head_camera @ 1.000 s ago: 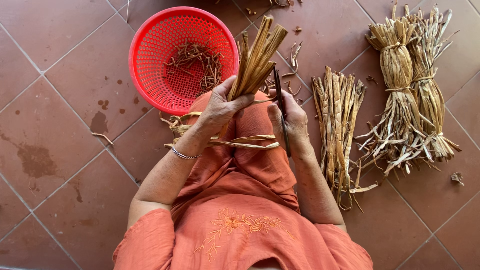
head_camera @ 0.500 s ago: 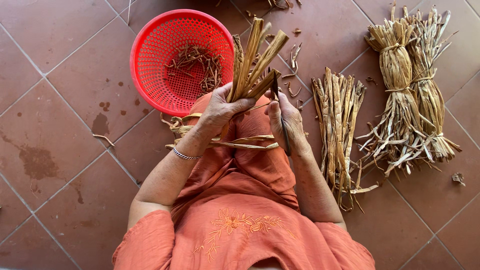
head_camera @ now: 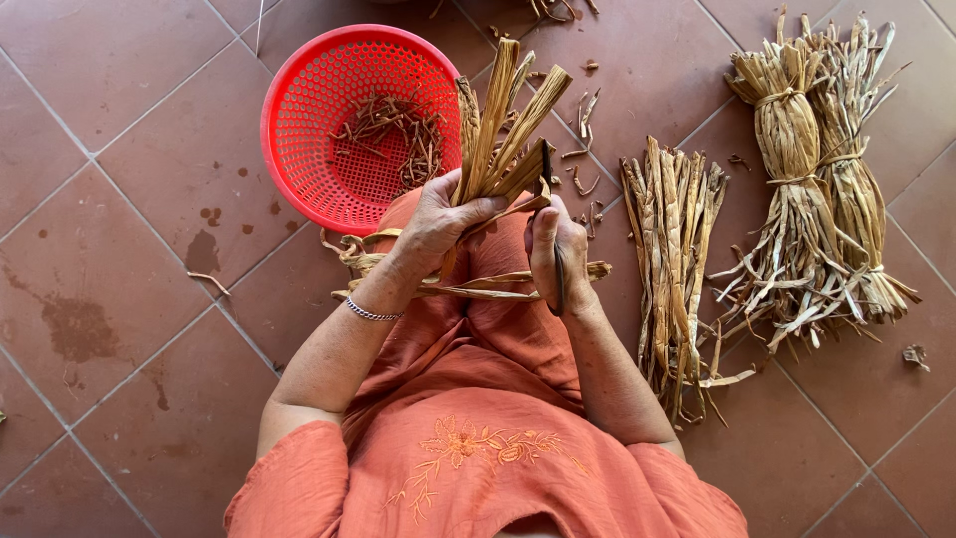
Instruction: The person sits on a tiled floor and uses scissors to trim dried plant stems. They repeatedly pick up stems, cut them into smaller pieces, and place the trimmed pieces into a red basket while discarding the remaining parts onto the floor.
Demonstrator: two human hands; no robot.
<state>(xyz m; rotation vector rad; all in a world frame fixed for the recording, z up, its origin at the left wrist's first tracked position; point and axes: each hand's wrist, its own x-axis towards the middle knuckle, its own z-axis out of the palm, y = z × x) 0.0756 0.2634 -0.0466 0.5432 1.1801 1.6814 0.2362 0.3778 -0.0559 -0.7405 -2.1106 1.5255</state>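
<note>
Head view: left grip (head_camera: 438,221) tight around dried stalks (head_camera: 503,125).

The knife (head_camera: 554,229) is mostly hidden (by the right hand (head_camera: 558,249)); top-edge scraps (head_camera: 558,8) are cut off.

Round red perforated plastic basket (head_camera: 299,130) on the reddish-brown tiled floor (head_camera: 119,229), upper left, with a scatter of thin dry brown trimmings (head_camera: 393,130) lying inside. Loose pile of flat dried tan leaf strips (head_camera: 677,259) laid lengthwise on the tiles, right of centre. Two tied bundles of dried straw-coloured leaves (head_camera: 817,189) further right, side by side and touching, frayed ends fanned toward the bottom. Small dry scraps (head_camera: 583,115) strewn between basket and loose pile. Dark stains (head_camera: 75,324) on the tiles at left. Lone crumpled scrap (head_camera: 914,355) near the right edge.
</note>
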